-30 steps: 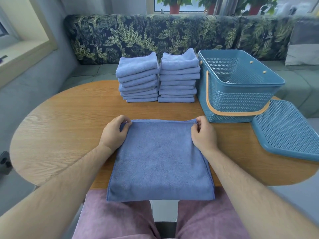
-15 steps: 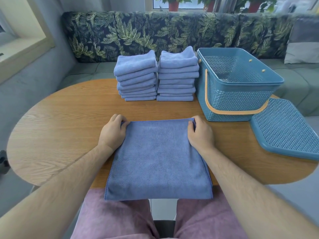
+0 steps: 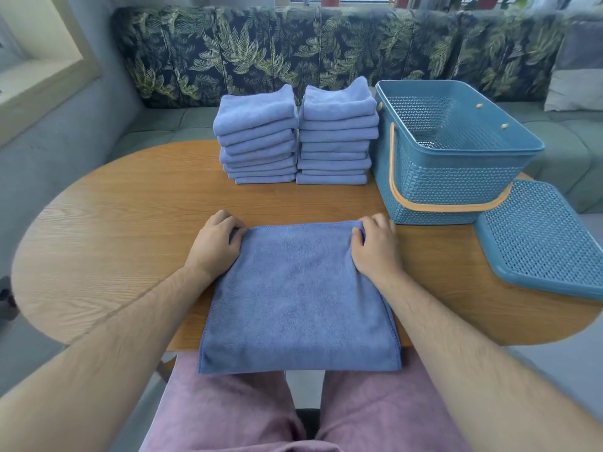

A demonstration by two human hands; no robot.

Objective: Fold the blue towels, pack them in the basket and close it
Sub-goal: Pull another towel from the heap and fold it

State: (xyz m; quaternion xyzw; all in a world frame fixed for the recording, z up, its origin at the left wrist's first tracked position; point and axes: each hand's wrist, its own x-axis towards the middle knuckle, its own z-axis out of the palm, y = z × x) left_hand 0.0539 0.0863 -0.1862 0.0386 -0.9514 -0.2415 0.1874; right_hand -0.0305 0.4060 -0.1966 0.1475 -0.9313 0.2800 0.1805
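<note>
A blue towel (image 3: 297, 298) lies flat on the wooden table (image 3: 124, 230), folded over, its near edge hanging off the table front above my lap. My left hand (image 3: 215, 249) pinches the towel's far left corner. My right hand (image 3: 375, 249) pinches its far right corner. Two stacks of folded blue towels (image 3: 257, 138) (image 3: 336, 135) stand side by side at the back of the table. The open blue basket (image 3: 456, 177) with an orange handle stands to their right, nothing visible inside. Its blue lid (image 3: 541, 239) lies flat at the table's right edge.
A leaf-patterned sofa back (image 3: 293, 50) and a grey-green seat run behind the table. A grey cushion (image 3: 577, 73) sits at the far right. Bare wood stretches to the left of my hands.
Both hands have stayed on the towel's far corners, with only small shifts of the fingers. The view has tipped slightly lower.
</note>
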